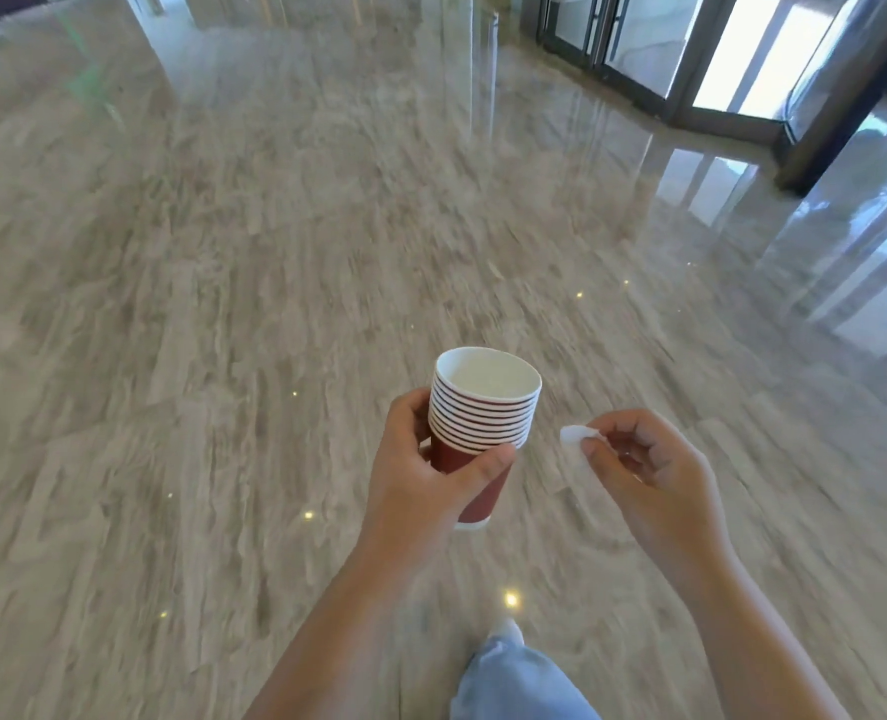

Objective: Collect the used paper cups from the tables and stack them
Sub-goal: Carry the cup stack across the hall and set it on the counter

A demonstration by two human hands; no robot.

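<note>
The left hand (420,459) gripped the stack of cups (478,423) upright; the right hand (644,459) pinched a white scrap (576,438). Best kept level while walking.

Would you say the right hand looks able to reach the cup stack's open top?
Probably yes: the cup stack, in the left hand, stands open-topped beside the right hand, which pinches a white scrap.

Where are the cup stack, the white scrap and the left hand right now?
cup stack (483,418): head view, on the stacked white rims.
white scrap (576,438): head view, on its middle.
left hand (410,480): head view, on the back of the hand.
</note>
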